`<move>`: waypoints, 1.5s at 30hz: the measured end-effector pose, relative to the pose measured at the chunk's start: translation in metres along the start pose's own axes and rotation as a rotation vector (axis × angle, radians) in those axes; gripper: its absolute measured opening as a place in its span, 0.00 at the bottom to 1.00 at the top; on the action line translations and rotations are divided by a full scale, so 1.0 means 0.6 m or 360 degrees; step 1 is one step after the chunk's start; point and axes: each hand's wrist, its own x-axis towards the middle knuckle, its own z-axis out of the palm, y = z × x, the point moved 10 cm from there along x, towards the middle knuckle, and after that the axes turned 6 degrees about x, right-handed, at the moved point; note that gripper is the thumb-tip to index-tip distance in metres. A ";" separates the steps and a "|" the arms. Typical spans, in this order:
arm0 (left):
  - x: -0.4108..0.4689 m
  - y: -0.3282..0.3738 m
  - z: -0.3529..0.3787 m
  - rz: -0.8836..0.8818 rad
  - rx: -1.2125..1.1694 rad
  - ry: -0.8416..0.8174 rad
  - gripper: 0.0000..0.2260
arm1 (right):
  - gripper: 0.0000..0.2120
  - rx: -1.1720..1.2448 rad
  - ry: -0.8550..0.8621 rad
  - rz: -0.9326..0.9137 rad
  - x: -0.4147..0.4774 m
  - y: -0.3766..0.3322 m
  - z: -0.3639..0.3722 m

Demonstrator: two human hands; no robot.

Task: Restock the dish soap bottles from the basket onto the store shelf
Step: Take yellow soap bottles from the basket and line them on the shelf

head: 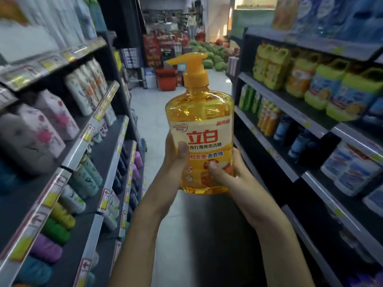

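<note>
An orange dish soap bottle (200,121) with a yellow pump top is held upright in the middle of the aisle, label facing me. My left hand (176,154) grips its left side with the thumb on the label. My right hand (230,172) grips its lower right side, thumb across the front. The store shelf (290,108) on the right carries yellow, green-capped and blue detergent bottles. No basket is in view.
Shelves (89,137) on the left hold white, green and purple bottles behind price tags. The aisle floor (153,125) runs ahead to a red basket (165,79) and piled green melons (213,59) at the far end.
</note>
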 end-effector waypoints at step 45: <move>1.220 -0.123 -0.146 0.0033 0.0003 -0.0143 0.18 | 0.19 -0.0188 0.0602 -0.0053 1.127 -0.064 -0.343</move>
